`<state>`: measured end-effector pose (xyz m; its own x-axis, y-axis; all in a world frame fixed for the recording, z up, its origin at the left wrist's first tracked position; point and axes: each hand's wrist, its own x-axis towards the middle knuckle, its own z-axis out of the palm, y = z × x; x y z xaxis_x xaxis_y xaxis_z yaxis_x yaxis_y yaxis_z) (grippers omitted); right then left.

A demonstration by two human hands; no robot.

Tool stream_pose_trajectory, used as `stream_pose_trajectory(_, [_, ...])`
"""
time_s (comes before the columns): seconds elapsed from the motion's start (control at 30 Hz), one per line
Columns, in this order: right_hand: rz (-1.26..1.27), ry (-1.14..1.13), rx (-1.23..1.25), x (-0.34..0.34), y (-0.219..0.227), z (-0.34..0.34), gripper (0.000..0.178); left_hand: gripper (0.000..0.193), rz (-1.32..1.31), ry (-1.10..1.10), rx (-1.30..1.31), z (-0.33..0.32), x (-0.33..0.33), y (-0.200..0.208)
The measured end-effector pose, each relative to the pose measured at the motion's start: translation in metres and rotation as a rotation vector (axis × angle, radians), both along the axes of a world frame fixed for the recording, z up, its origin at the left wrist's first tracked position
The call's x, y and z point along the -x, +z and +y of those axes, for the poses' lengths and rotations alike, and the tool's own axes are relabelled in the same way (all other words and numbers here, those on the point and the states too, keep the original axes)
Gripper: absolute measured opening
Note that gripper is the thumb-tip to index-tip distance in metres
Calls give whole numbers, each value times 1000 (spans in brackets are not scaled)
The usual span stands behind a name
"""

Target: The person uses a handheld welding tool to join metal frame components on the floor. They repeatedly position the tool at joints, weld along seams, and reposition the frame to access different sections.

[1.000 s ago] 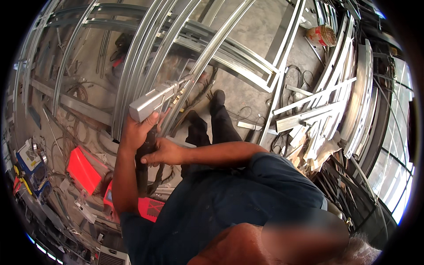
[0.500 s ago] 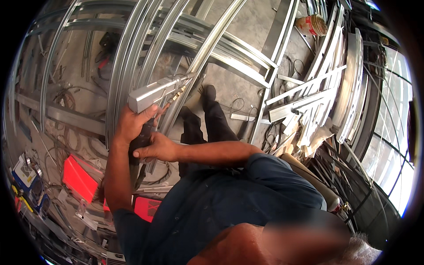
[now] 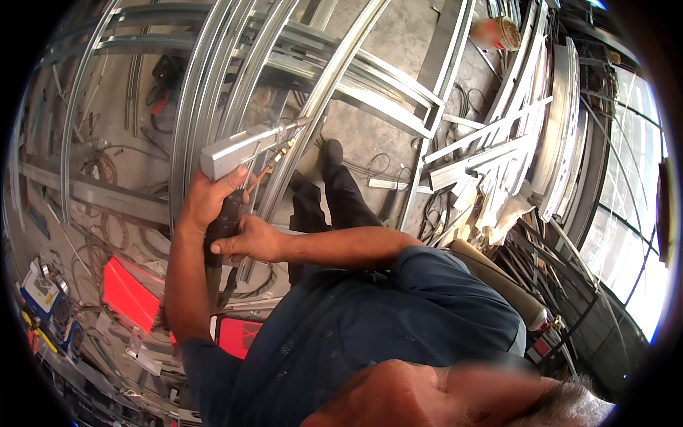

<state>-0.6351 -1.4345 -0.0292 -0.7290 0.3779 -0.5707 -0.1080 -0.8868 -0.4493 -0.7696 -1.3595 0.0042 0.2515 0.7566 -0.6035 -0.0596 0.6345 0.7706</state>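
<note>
Silver-grey metal forms the boxy body of the hand tool [image 3: 242, 149], held aslant in front of the torso, its nozzle directed upward and to the right. The left hand [image 3: 208, 196] has its grip clamped on the black handle [image 3: 225, 215] directly beneath the body, the thumb pressed near the lower edge of the metal. The right hand [image 3: 255, 240] lies lower, its grip closed on the same handle, thumb laid across it. Brass-coloured fittings [image 3: 284, 152] sit alongside the nozzle. The nozzle tip overlaps a bright metal channel [image 3: 341, 64]; the two may be touching, but the angle does not settle it. Further channels run parallel on the left and meet crosswise rails [image 3: 395, 116], forming a ladder-like frame over the grey concrete floor [image 3: 398, 50]. Below the rails, a dark shoe [image 3: 332, 151] rests on the floor. At right, long metal strips [image 3: 562, 135] lie heaped, with a red-marked tub [image 3: 506, 33] near their upper end and a tan cylinder [image 3: 494, 281] beside the person's shoulder. At lower left are a red panel [image 3: 131, 293], a blue-and-white case [image 3: 41, 290] and, nearer the torso, a red box [image 3: 235, 338].
</note>
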Motion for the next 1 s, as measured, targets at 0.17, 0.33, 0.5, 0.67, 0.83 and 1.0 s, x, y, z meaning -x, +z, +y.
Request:
stream_pose_trajectory(0.17, [0,-19,8,3,0,2,38,39,29,-24,-7,4,1,1])
stream_pose_trajectory(0.33, [20,-7,21,3,-1,3,38,40,47,-49,-3,4,4,-4])
stream_pose_trajectory(0.5, [25,-1,5,2,-1,2,36,39,46,-66,-19,3,4,-6])
stream_pose_trajectory(0.67, [16,-3,1,2,0,2,34,37,46,-58,-24,3,2,-2])
stream_pose_trajectory(0.83, [34,3,5,3,-4,0,34,40,45,-33,-4,2,0,1])
stream_pose_trajectory(1.0, [29,20,3,4,-4,-2,34,40,56,-14,19,-1,3,-1])
